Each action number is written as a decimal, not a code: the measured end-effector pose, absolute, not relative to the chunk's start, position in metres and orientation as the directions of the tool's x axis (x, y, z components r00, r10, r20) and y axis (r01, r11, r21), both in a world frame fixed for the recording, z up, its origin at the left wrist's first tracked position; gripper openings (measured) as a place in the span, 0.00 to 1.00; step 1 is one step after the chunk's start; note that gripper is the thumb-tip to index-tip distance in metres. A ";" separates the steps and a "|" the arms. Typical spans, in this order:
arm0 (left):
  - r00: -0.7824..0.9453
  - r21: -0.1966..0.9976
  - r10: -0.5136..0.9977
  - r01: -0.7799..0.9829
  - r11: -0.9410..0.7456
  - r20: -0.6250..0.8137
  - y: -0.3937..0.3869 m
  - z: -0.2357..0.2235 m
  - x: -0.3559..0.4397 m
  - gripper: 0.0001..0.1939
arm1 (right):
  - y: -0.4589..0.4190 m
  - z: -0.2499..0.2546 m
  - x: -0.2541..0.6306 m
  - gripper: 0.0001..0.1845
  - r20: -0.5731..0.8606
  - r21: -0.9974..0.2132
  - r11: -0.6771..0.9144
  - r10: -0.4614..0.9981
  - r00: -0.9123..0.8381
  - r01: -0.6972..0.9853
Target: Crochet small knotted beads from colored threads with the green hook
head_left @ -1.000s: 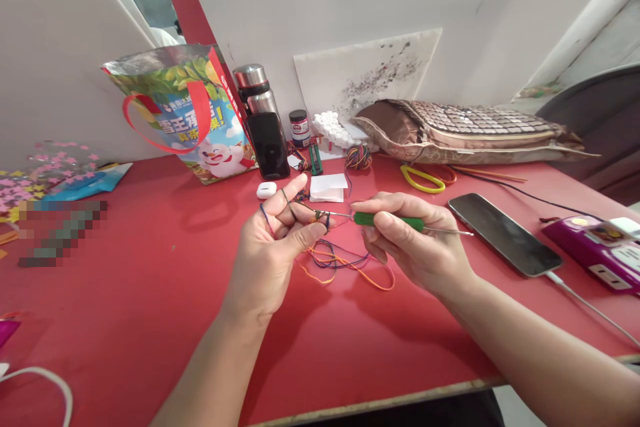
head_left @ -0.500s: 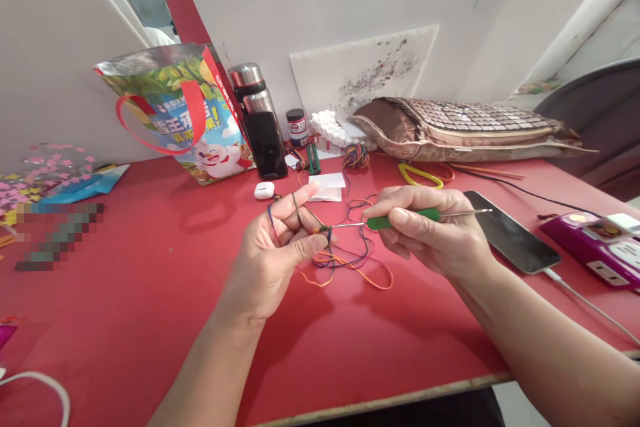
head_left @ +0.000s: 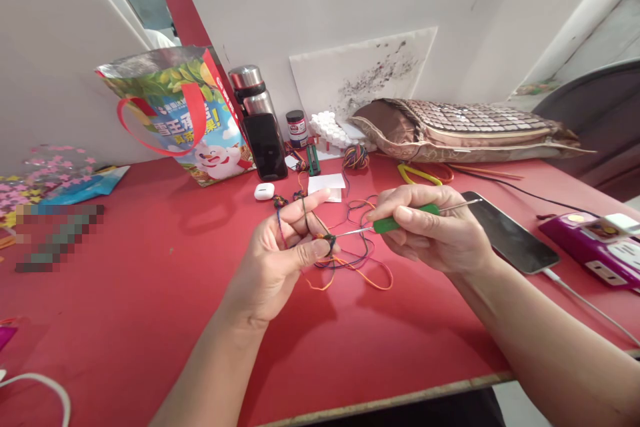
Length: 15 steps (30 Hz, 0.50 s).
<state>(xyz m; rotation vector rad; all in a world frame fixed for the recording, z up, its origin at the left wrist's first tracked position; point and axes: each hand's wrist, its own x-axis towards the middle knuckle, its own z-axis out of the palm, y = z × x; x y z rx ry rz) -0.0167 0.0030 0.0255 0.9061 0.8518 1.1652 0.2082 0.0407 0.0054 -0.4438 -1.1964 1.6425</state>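
Note:
My left hand pinches a small piece of crochet work in dark and orange yarn between thumb and fingers. A strand of multicoloured yarn runs over its raised index finger. My right hand is closed around the green handle of a crochet hook, held like a pen. The hook's thin metal shaft reaches left to the crochet work; its tip is hidden there. A second metal end sticks out behind the hand. Loose loops of yarn lie on the table beneath and between the hands.
On the red table stand a colourful bag, a steel flask and an upright phone. A yarn ball, a white earbud case and a brown cushion lie behind. At right are a charging phone and purple power strip.
My left hand has shifted slightly right and down with the crochet work. The crochet hook has tilted, its left end lower and its rear end higher.

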 end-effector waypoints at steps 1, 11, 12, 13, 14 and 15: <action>0.191 0.911 0.977 -0.380 0.159 -0.091 0.003 0.025 -0.016 0.26 | 0.041 0.005 0.207 0.10 0.245 -0.855 -0.014 0.871 -0.426 -0.519; -0.107 0.925 0.994 -0.378 -0.049 0.009 0.001 0.021 0.005 0.27 | 0.029 -0.007 0.177 0.09 0.153 -0.737 -0.140 0.918 -0.365 -0.661; -0.133 0.929 0.991 -0.363 -0.067 0.020 0.000 0.020 0.005 0.27 | 0.028 -0.008 0.175 0.09 0.139 -0.727 -0.144 0.927 -0.348 -0.672; -0.152 0.934 0.988 -0.347 -0.083 0.031 0.000 0.019 0.006 0.26 | 0.027 -0.009 0.173 0.09 0.125 -0.718 -0.148 0.934 -0.336 -0.680; -0.167 0.939 0.985 -0.330 -0.093 0.039 0.000 0.019 0.006 0.26 | 0.027 -0.009 0.171 0.09 0.113 -0.714 -0.154 0.937 -0.330 -0.683; -0.179 0.944 0.983 -0.313 -0.102 0.046 0.000 0.019 0.006 0.26 | 0.027 -0.009 0.171 0.10 0.106 -0.712 -0.159 0.938 -0.329 -0.684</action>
